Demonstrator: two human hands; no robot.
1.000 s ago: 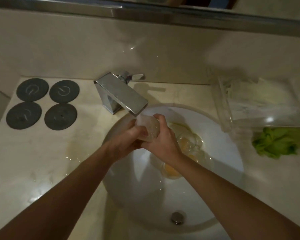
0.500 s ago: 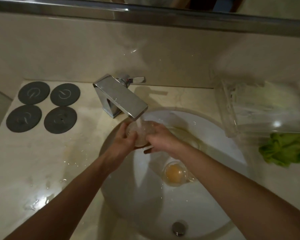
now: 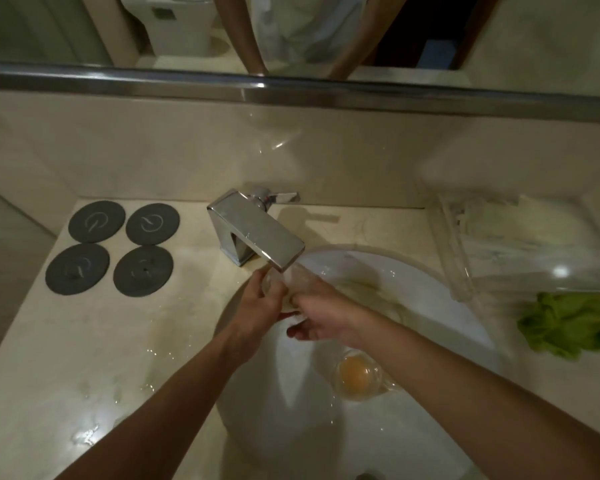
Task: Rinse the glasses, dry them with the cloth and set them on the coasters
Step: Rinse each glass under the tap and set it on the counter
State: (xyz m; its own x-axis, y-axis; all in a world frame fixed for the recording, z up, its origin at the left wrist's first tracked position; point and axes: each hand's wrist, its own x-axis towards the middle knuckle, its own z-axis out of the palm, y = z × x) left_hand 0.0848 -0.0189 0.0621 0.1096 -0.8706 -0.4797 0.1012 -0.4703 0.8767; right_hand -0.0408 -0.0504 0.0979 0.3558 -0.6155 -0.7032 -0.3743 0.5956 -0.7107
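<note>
Both hands grip a clear drinking glass (image 3: 291, 284) under the chrome faucet (image 3: 257, 237): left hand (image 3: 260, 306) wrapped round it, right hand (image 3: 321, 315) clasping it; four coasters (image 3: 115, 247) lie well left.

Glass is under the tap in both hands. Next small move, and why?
Probably keep turning the glass under the faucet spout. Left hand and right hand both grip it; green cloth lies untouched, all four coasters bare.
</note>
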